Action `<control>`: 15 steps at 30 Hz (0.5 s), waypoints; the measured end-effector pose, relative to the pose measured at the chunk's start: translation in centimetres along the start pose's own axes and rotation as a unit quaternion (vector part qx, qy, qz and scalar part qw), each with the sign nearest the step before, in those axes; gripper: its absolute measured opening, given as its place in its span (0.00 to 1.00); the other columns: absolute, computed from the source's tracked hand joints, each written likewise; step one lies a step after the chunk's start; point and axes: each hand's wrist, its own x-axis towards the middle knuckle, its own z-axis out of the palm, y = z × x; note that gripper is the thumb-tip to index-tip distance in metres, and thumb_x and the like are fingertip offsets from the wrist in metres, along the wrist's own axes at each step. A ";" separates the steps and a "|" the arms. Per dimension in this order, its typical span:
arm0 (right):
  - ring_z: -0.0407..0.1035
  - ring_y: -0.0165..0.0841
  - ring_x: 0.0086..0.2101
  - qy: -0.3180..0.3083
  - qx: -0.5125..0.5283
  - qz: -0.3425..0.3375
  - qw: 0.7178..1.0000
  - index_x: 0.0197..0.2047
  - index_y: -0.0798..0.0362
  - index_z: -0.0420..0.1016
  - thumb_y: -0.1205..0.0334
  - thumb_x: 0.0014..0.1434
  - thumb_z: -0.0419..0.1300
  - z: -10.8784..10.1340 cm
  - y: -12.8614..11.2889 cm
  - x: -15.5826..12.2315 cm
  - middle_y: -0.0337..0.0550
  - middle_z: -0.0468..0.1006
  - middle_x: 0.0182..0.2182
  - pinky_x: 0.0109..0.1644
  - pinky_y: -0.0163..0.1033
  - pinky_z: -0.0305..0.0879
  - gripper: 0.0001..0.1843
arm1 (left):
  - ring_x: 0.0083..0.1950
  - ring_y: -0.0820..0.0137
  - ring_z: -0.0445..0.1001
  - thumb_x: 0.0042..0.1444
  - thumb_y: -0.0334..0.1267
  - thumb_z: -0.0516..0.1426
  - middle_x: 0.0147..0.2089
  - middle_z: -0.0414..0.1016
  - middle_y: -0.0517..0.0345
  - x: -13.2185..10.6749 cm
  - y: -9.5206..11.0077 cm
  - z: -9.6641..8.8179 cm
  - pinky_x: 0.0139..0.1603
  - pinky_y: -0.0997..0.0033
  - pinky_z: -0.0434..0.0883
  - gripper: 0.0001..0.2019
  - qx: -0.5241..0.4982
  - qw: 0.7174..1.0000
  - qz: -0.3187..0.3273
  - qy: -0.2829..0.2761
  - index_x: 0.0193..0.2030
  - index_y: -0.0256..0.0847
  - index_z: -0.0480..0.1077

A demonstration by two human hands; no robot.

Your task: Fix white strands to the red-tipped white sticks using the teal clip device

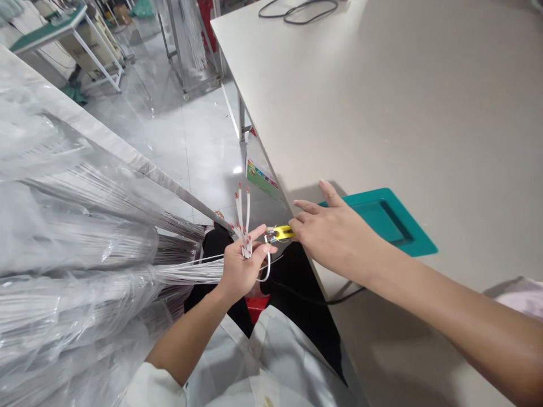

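My left hand [240, 265] is closed around a bunch of thin white wires [242, 217] with red tips that stick up above my fingers. The wires trail left into large bundles wrapped in clear plastic [85, 243]. My right hand [335, 229] reaches over the edge of the table [424, 113]; its thumb and forefinger pinch a small yellow tool [280, 232], and the other fingers are spread. The yellow tool touches the wires right beside my left thumb.
A teal tray [403, 226] lies on the table just behind my right hand. A black cable [297, 8] loops at the table's far edge. Another black cable [314, 298] hangs below the table edge. Racks and a workbench [63, 34] stand across the tiled floor.
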 end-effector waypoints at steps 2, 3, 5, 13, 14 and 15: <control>0.68 0.43 0.34 0.018 0.043 0.008 0.999 0.17 0.48 0.66 0.80 0.48 0.48 0.3 0.3 -0.1 0.42 0.67 0.14 0.57 0.65 0.47 0.18 | 0.20 0.77 0.67 0.49 0.35 0.59 0.32 0.80 0.56 0.1 -0.2 0.1 0.23 0.77 0.66 0.22 0.021 1.000 0.010 0.005 0.53 0.39 0.70; 0.68 0.43 0.34 0.024 0.069 0.017 0.997 0.17 0.48 0.66 0.79 0.49 0.49 0.4 0.3 -0.1 0.41 0.66 0.14 0.57 0.65 0.47 0.18 | 0.24 0.75 0.71 0.49 0.35 0.59 0.32 0.80 0.57 0.1 -0.3 0.2 0.28 0.75 0.68 0.22 0.033 0.999 0.018 0.009 0.52 0.39 0.70; 0.69 0.42 0.34 0.031 0.114 0.033 0.992 0.16 0.48 0.65 0.78 0.50 0.50 0.4 0.4 -0.1 0.39 0.65 0.14 0.57 0.65 0.46 0.18 | 0.33 0.70 0.75 0.48 0.34 0.59 0.32 0.80 0.56 0.2 -0.3 0.2 0.38 0.72 0.70 0.20 0.058 0.998 0.033 0.016 0.50 0.39 0.72; 0.65 0.51 0.46 -0.054 -0.059 0.029 0.996 0.42 0.55 0.73 0.64 0.50 0.61 -0.3 0.0 -0.4 0.51 0.78 0.34 0.55 0.69 0.46 0.14 | 0.35 0.69 0.75 0.46 0.35 0.61 0.33 0.80 0.57 0.5 0.1 0.1 0.42 0.72 0.69 0.20 0.095 0.995 0.034 0.019 0.49 0.37 0.73; 0.65 0.52 0.47 -0.053 -0.073 0.027 0.996 0.46 0.55 0.72 0.62 0.50 0.62 -0.3 0.0 -0.5 0.52 0.77 0.37 0.55 0.69 0.45 0.18 | 0.36 0.69 0.75 0.47 0.35 0.61 0.33 0.80 0.56 0.5 0.1 0.1 0.42 0.72 0.69 0.20 0.097 0.994 0.037 0.018 0.49 0.37 0.73; 0.65 0.52 0.48 -0.052 -0.079 0.028 0.995 0.49 0.55 0.70 0.60 0.50 0.63 -0.2 -0.1 -0.6 0.53 0.77 0.38 0.55 0.69 0.44 0.22 | 0.36 0.69 0.75 0.47 0.35 0.60 0.33 0.80 0.56 0.5 0.0 0.0 0.43 0.72 0.69 0.19 0.098 0.994 0.040 0.017 0.49 0.37 0.73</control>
